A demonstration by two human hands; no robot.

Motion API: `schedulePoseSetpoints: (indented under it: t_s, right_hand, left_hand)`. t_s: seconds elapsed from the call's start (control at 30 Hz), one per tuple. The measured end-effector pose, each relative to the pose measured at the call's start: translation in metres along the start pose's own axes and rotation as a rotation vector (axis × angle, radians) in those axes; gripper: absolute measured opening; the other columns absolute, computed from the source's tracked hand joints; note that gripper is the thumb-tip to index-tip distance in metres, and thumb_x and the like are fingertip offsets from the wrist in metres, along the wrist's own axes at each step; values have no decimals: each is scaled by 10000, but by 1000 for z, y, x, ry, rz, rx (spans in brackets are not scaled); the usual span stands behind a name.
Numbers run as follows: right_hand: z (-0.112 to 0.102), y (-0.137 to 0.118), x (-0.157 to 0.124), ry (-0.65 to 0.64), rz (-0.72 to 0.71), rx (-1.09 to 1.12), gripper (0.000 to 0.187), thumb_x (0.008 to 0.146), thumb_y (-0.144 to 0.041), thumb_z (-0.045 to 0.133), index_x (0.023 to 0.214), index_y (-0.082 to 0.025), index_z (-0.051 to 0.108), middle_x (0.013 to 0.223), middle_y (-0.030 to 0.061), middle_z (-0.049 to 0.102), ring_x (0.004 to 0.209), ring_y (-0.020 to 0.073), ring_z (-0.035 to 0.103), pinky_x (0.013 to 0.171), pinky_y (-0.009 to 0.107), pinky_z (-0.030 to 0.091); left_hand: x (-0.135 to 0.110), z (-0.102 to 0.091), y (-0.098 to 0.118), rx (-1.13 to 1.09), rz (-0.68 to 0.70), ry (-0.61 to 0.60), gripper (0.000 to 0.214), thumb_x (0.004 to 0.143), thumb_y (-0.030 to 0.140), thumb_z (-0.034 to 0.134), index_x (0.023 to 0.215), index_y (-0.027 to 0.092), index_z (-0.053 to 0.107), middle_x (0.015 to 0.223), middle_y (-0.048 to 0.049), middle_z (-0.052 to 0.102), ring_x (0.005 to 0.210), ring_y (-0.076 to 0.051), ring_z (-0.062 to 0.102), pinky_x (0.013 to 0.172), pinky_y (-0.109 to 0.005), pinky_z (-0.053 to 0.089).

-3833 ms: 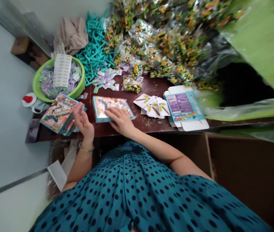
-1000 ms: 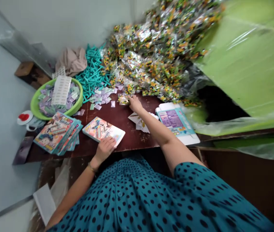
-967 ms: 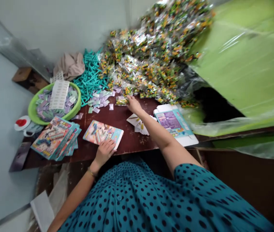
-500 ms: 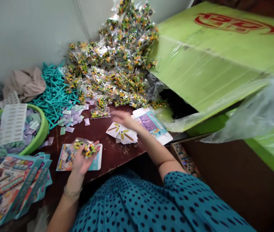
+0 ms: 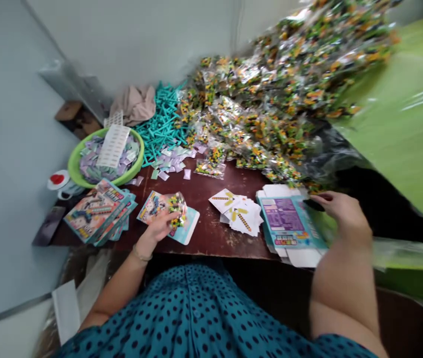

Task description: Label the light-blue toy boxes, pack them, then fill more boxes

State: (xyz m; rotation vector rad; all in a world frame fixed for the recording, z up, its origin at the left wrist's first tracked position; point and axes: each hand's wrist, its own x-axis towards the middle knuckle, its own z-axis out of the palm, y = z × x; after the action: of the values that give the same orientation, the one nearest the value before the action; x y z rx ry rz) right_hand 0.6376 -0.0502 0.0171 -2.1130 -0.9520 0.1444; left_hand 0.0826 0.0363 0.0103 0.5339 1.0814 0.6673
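Observation:
My left hand (image 5: 161,226) is closed on a clear bag of small coloured pieces (image 5: 177,203), mostly yellow, green and black. It holds the bag just above a teal printed flat box (image 5: 191,226) lying on the table. My right hand (image 5: 341,211) reaches out to the right, its thumb and fingers pinched on a small dark piece (image 5: 315,204) too blurred to name. That hand is above the right edge of a teal and purple carton (image 5: 284,223) with white flaps. Between the hands lies a loose pile of white cards (image 5: 241,216) printed with pickaxe pictures.
Bagged pieces (image 5: 256,119) are heaped at the back beside a large lime-green box (image 5: 412,109). Teal sticks (image 5: 162,119) and small sachets (image 5: 174,160) lie left of them. A green basin (image 5: 139,164) of sachets stands behind stacked printed boxes (image 5: 97,211).
The view has swung left. My right hand has moved from above the cards to the carton's right side and now pinches a dark piece. My left hand still holds the bag.

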Motion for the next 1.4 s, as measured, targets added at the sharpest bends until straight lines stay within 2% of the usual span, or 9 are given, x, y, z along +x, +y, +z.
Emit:
schedulePoseSetpoints:
  t_s: [0.1,0.2,0.3,0.53,0.73,0.93,1.07,1.2,1.4]
  right_hand:
    - [10,15,-3,-292,326,-340,430,635,-247,921,353,-254,597,411,29,530,366,177,381,566,429,377]
    - [1,5,-9,-9,273,-312,284,654,-196,921,464,-232,713,498,68,614,458,196,479,642,450,450]
    - [-4,-46,-34,248,-71,28,293,788,-421,879,991,-210,868,882,162,798,686,224,684,713,428,538]
    - [93,-211,-195,-44,-829,325,292,1004,-287,660,1279,-288,758,1202,78,784,1152,234,732,1029,430,587]
    - [178,-214,-291,-700,-1101,416,375,1016,-391,642,1351,-236,708,1413,119,687,1466,295,531,1223,548,445]
    - [230,-246,-228,-918,-766,579,341,1055,-403,549,917,-213,797,1068,72,799,1003,212,755,927,350,598]
    - [320,-316,-147,-753,-560,81,364,1076,-344,477,1276,-182,734,1246,109,763,1124,233,714,1019,337,527]
    - [390,-381,-105,-760,-516,-165,396,1054,-269,502,1386,-117,654,1367,198,695,1292,265,633,1076,328,473]
    - [414,-402,-84,-745,-417,-187,292,945,-86,560,1156,-77,761,1188,252,751,1137,262,709,978,299,501]
  left_hand:
    - [-10,-10,2,-88,39,65,245,762,191,843,971,131,727,863,-69,788,780,-201,755,762,-309,618]
    - [-20,-14,-9,-47,9,-46,351,773,224,860,1088,149,726,901,-64,788,791,-202,746,738,-304,597]
    - [-22,-9,-23,77,-20,-145,434,703,195,906,1099,162,732,846,-42,772,761,-189,725,729,-282,557]
    - [-19,16,-30,-141,204,-69,475,695,232,905,1122,184,703,1027,-42,795,900,-182,741,851,-279,563]
    - [-28,-29,-18,-352,-62,-112,331,939,451,686,1003,133,753,973,-107,805,832,-218,753,750,-314,600]
    - [-20,-58,-23,-351,3,146,166,858,162,738,1014,113,760,961,-103,817,909,-232,781,940,-374,610]
    - [-17,-41,-31,-356,125,264,330,829,168,790,1153,143,732,1075,-98,815,1079,-259,769,1029,-404,592]
    - [-22,-38,-29,-441,-45,153,384,899,333,758,1211,112,718,1109,-150,808,1071,-295,773,974,-411,618]
    - [-36,-60,-23,-611,-86,17,321,927,245,630,1200,101,718,1045,-144,816,918,-257,789,806,-345,629]
